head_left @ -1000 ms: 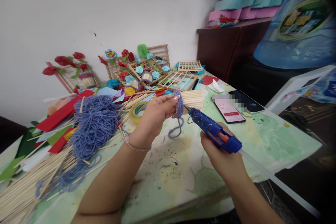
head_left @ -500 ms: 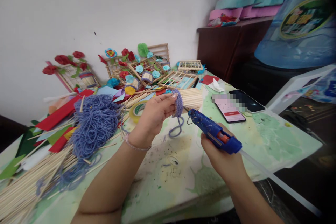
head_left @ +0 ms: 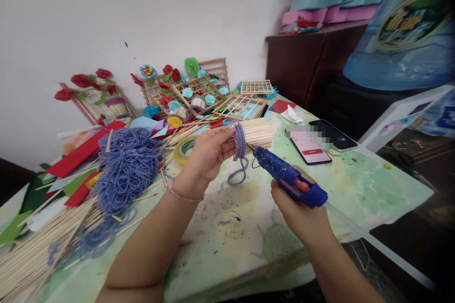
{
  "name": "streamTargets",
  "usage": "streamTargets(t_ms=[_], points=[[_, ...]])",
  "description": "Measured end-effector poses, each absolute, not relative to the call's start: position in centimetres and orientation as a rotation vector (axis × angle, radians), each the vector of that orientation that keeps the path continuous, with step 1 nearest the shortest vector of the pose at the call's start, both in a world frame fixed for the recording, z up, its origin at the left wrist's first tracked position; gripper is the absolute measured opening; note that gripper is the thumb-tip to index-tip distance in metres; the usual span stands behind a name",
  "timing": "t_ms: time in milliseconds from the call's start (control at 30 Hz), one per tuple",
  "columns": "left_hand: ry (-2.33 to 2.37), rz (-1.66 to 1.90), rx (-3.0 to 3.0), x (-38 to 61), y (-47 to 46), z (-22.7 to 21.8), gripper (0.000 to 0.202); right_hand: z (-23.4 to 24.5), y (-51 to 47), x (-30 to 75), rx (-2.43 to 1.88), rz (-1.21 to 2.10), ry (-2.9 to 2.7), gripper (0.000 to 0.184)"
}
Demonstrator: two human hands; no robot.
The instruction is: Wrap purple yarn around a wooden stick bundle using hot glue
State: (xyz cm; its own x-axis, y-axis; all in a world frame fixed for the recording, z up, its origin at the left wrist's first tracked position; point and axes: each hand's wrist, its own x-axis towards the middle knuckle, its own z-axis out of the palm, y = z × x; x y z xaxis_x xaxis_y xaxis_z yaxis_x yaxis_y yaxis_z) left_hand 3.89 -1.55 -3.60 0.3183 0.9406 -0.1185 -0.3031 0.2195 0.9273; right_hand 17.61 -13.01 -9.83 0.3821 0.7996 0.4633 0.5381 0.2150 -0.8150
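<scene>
My left hand (head_left: 209,154) pinches a small bundle wrapped in purple yarn (head_left: 240,141), held upright above the table, with a loose yarn loop dangling below it. A blue hot glue gun (head_left: 288,177) is gripped in my right hand (head_left: 300,210). Its nozzle points up and left, a short way from the wrapped bundle. A clear glue stick sticks out of the back of the gun toward the lower right.
A heap of purple yarn (head_left: 126,165) lies on a pile of thin wooden sticks (head_left: 31,255) at the left. A tape roll (head_left: 185,147), stick frames with paper flowers (head_left: 185,90) and coloured paper sit behind. Two phones (head_left: 320,139) rest at the right, near the table (head_left: 373,184) edge.
The camera view has shifted slightly. Both hands, the wrapped bundle and the glue gun keep nearly the same positions.
</scene>
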Motion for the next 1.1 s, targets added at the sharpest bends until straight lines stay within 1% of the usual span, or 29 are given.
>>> streamTargets(t_ms=[200,433,767,1100], points=[[0.818,1.030,0.926,3.97,-1.51,-3.57,0.008,-9.91,-12.96,17.63,-1.445,0.287,-1.281,0.021],[0.802,1.039,0.883,4.03,-1.55,-3.45,0.008,-10.08,-12.92,17.65,-1.375,0.191,-1.315,0.021],[0.800,1.035,0.846,4.00,-1.36,-3.48,0.011,-10.24,-12.76,17.83,-1.256,0.240,-1.401,0.017],[0.794,1.030,0.855,4.07,-1.25,-3.73,0.011,-10.02,-12.66,17.61,-1.310,0.152,-1.402,0.022]])
